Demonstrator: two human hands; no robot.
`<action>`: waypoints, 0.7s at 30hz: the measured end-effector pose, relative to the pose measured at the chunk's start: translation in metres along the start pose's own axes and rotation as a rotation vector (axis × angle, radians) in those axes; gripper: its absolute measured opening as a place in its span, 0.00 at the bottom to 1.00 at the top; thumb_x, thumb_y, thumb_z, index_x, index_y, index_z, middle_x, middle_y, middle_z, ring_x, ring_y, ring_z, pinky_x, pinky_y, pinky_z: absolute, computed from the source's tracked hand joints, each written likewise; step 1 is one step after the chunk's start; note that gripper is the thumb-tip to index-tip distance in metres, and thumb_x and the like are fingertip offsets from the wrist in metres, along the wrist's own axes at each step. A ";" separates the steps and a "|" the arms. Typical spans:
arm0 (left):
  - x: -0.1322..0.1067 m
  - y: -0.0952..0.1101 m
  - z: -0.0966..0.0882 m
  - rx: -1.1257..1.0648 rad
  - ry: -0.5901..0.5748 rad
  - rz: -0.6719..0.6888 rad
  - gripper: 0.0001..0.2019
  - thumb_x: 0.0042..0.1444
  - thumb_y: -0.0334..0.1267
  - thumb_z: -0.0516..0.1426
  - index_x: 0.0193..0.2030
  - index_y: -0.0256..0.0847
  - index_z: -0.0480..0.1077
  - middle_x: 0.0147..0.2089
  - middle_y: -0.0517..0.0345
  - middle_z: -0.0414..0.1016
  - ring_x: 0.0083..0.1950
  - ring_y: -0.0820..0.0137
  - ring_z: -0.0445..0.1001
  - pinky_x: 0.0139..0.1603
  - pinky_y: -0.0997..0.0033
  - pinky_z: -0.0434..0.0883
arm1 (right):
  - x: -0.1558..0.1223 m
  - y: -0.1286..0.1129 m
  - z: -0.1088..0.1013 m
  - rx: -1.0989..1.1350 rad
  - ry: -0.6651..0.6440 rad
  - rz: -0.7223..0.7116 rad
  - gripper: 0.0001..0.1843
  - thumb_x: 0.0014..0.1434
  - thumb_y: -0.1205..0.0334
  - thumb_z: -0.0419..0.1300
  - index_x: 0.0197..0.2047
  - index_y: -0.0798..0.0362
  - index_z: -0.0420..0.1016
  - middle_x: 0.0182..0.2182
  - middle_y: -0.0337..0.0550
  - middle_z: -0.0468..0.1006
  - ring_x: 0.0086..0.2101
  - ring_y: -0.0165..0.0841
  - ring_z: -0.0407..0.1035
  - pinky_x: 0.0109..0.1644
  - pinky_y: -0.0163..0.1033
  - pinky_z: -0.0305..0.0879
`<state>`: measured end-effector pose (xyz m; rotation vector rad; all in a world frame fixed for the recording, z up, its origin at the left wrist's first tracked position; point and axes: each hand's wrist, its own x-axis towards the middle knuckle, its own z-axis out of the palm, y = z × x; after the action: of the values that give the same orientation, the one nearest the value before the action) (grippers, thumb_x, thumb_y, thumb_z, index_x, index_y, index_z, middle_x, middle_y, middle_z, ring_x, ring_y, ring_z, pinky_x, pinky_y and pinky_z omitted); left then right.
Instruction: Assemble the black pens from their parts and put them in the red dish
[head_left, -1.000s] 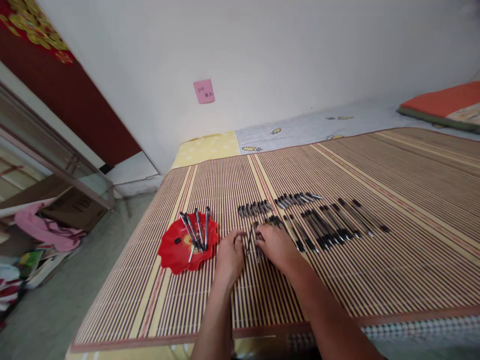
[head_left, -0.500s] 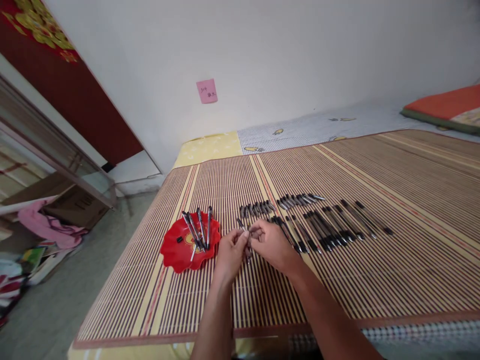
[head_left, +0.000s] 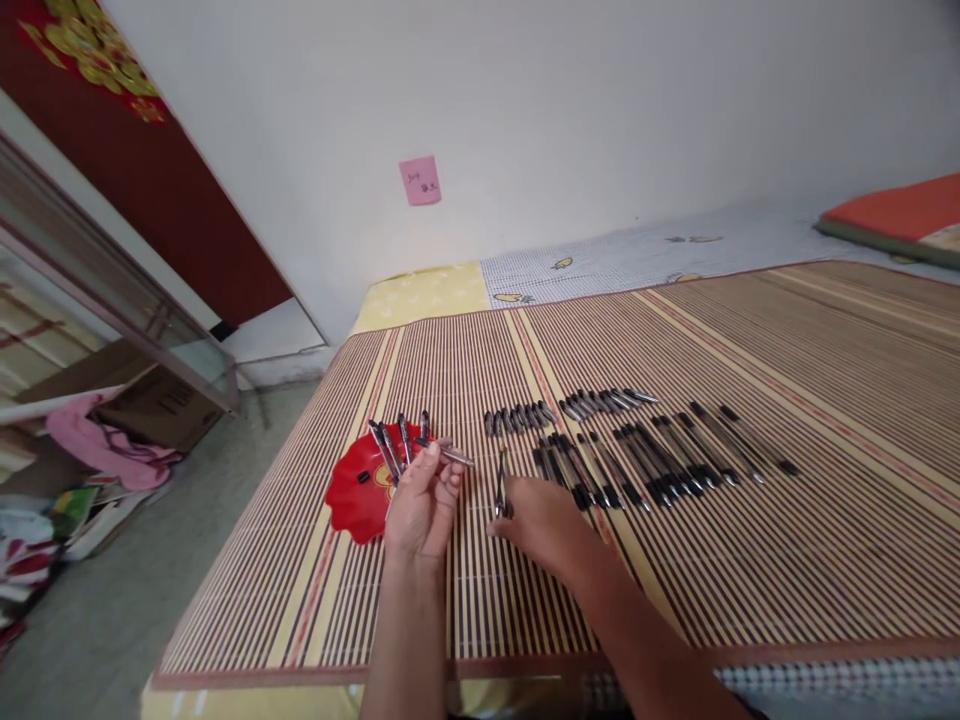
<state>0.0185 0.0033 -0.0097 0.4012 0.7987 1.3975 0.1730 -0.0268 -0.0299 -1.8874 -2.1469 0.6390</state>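
My left hand (head_left: 426, 500) is closed on a pen (head_left: 456, 455), a greyish clear barrel with a dark end, held slanting above the right rim of the red scalloped plate (head_left: 346, 500). Several capped pens and a small black cap (head_left: 364, 477) lie in the plate. To the right, my right hand (head_left: 544, 525) is low over the mat, thumb and fingers pinched round the near, dark end of a thin pen (head_left: 501, 475). Its fingertips are partly hidden. Beside that hand lies a row of long dark pens (head_left: 637, 460). Behind it are short, black-topped pen parts (head_left: 517, 418).
A striped bamboo mat (head_left: 750, 560) covers the bed. More short pen pieces (head_left: 607, 402) lie at the back of the rows, with a loose black cap (head_left: 789, 468) at far right. A folded orange quilt (head_left: 892, 212) rests by the wall. Left of the bed stands a cardboard box (head_left: 161, 405).
My hands have parted. The left has moved left towards the plate with a pen in it; the right has come down to the pen on the mat.
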 end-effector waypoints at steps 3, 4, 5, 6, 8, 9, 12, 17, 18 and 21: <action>0.001 -0.003 0.000 -0.012 0.003 -0.014 0.08 0.63 0.27 0.54 0.37 0.28 0.75 0.31 0.50 0.75 0.26 0.77 0.73 0.26 0.83 0.73 | 0.000 -0.004 0.005 -0.059 -0.050 0.022 0.08 0.58 0.63 0.62 0.40 0.57 0.78 0.40 0.57 0.82 0.43 0.44 0.76 0.43 0.42 0.63; 0.001 -0.003 0.000 -0.016 0.006 -0.015 0.08 0.63 0.26 0.54 0.37 0.28 0.75 0.31 0.50 0.75 0.26 0.77 0.73 0.26 0.83 0.72 | 0.001 -0.004 0.005 -0.063 -0.048 0.030 0.08 0.58 0.66 0.60 0.40 0.58 0.78 0.40 0.57 0.81 0.43 0.44 0.76 0.43 0.42 0.63; 0.001 -0.004 0.000 -0.020 0.009 -0.017 0.09 0.63 0.26 0.54 0.36 0.28 0.75 0.31 0.50 0.75 0.26 0.77 0.73 0.26 0.83 0.72 | 0.002 -0.002 0.006 -0.064 -0.041 0.043 0.07 0.58 0.67 0.59 0.39 0.58 0.78 0.40 0.58 0.81 0.42 0.44 0.76 0.42 0.42 0.62; 0.001 -0.004 0.000 -0.025 0.013 -0.019 0.09 0.63 0.26 0.54 0.36 0.28 0.75 0.31 0.50 0.75 0.26 0.77 0.73 0.26 0.83 0.72 | 0.003 0.000 0.006 -0.065 -0.032 0.059 0.08 0.58 0.68 0.58 0.38 0.58 0.78 0.39 0.58 0.81 0.41 0.45 0.76 0.41 0.41 0.62; 0.001 -0.004 0.001 -0.033 0.017 -0.024 0.10 0.64 0.26 0.53 0.35 0.28 0.75 0.30 0.50 0.75 0.25 0.77 0.73 0.25 0.83 0.72 | 0.006 0.005 0.005 -0.066 -0.015 0.088 0.08 0.57 0.68 0.57 0.36 0.58 0.77 0.37 0.58 0.80 0.38 0.44 0.76 0.37 0.40 0.60; 0.000 -0.004 0.002 -0.035 0.017 -0.024 0.10 0.64 0.25 0.53 0.36 0.27 0.75 0.30 0.50 0.75 0.25 0.77 0.73 0.26 0.83 0.72 | 0.007 0.008 0.003 -0.060 0.002 0.102 0.07 0.57 0.67 0.57 0.36 0.58 0.77 0.35 0.57 0.80 0.36 0.42 0.75 0.35 0.40 0.59; 0.000 -0.005 0.002 -0.033 0.023 -0.023 0.09 0.64 0.26 0.53 0.36 0.27 0.75 0.29 0.50 0.74 0.26 0.76 0.73 0.26 0.83 0.73 | 0.009 0.017 -0.006 -0.008 0.092 0.140 0.05 0.55 0.67 0.56 0.30 0.55 0.73 0.28 0.49 0.77 0.29 0.36 0.70 0.29 0.37 0.51; 0.002 -0.005 -0.001 -0.044 0.046 0.068 0.08 0.63 0.26 0.54 0.38 0.29 0.75 0.30 0.50 0.76 0.27 0.75 0.75 0.28 0.81 0.75 | 0.007 0.032 -0.024 0.288 0.236 0.013 0.06 0.55 0.67 0.53 0.26 0.51 0.65 0.19 0.35 0.63 0.22 0.29 0.59 0.26 0.35 0.47; 0.003 -0.004 -0.003 -0.057 0.048 0.094 0.08 0.63 0.25 0.54 0.38 0.29 0.74 0.31 0.49 0.77 0.28 0.74 0.76 0.29 0.80 0.75 | 0.006 0.034 -0.026 0.372 0.250 -0.037 0.05 0.55 0.66 0.53 0.27 0.51 0.66 0.19 0.33 0.62 0.21 0.29 0.58 0.26 0.34 0.48; 0.005 0.001 -0.007 -0.104 0.077 0.154 0.09 0.64 0.25 0.52 0.38 0.28 0.74 0.33 0.46 0.78 0.30 0.73 0.77 0.31 0.79 0.76 | 0.003 0.037 -0.031 0.533 0.287 -0.146 0.04 0.56 0.63 0.55 0.31 0.51 0.68 0.20 0.32 0.60 0.22 0.28 0.55 0.26 0.33 0.50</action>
<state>0.0128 0.0072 -0.0150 0.3361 0.7664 1.5994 0.2187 -0.0153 -0.0197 -1.4258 -1.7001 0.7613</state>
